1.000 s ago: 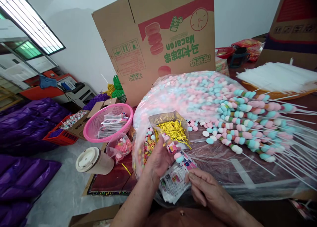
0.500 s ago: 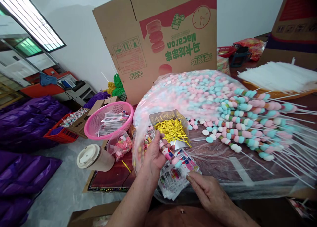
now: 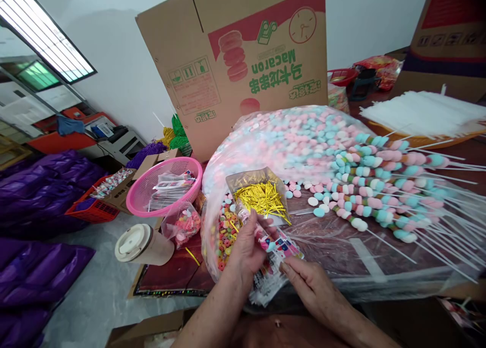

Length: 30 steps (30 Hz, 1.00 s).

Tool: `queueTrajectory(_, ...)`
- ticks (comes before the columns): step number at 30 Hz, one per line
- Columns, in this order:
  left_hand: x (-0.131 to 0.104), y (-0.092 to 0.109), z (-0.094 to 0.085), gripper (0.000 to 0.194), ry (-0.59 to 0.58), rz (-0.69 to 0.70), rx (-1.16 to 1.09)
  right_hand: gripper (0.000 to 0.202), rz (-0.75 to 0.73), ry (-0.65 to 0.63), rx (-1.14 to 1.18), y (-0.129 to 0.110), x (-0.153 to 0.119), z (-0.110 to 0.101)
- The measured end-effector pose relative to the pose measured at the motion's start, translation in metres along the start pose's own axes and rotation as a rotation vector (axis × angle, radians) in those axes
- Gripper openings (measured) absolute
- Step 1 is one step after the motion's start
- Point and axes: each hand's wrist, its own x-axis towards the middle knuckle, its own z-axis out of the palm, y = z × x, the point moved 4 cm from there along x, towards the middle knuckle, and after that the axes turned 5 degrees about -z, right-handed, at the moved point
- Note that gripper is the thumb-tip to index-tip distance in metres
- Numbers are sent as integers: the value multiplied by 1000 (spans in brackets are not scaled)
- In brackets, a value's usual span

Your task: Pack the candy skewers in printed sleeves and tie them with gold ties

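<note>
My left hand (image 3: 246, 249) is closed around a candy skewer (image 3: 270, 246) in a clear printed wrapper, its pink and blue end showing past my fingers. My right hand (image 3: 309, 282) pinches the edge of a printed plastic bag (image 3: 290, 247) with thumb and forefinger. Below both hands a pile of such bags (image 3: 266, 287) lies at the table's front edge. Just beyond my left hand sits an open pouch of gold twist ties (image 3: 261, 197). Colourful ring candies (image 3: 227, 236) lie in clear plastic to its left.
Marshmallow skewers (image 3: 391, 186) with white sticks spread across the right. Behind them lies a large clear bag of marshmallows (image 3: 281, 135). A pink basket (image 3: 132, 199), a lidded cup (image 3: 159, 247) and a small candy bag (image 3: 186, 224) stand left. A cardboard box (image 3: 235, 59) rises behind.
My left hand has moved slightly down and right with the wrapped skewer, closer to my right hand. My right hand still pinches the bag edge. The view has shifted a little.
</note>
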Motion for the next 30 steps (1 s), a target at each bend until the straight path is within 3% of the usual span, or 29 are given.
queueTrajectory(3,4,19,-4,18,65,51,-36,35,-5,-45,-64,4,-3,0)
queueTrajectory(8,3,37,-1,26,84,116,-87,34,-49,-67,-333,11,-7,0)
queueTrajectory(14,1,26,-1,34,70,38,-123,37,-95,-107,-270,3,-7,5)
queueTrajectory(22,-2,-8,3,44,-61,-26,-60,36,-12,64,33,-2,8,2)
queueTrajectory(25,-2,-4,-1,41,-26,-6,-71,34,26,88,41,5,7,3)
queueTrajectory(30,0,-2,3,38,-6,74,-78,34,-40,139,-87,4,4,6)
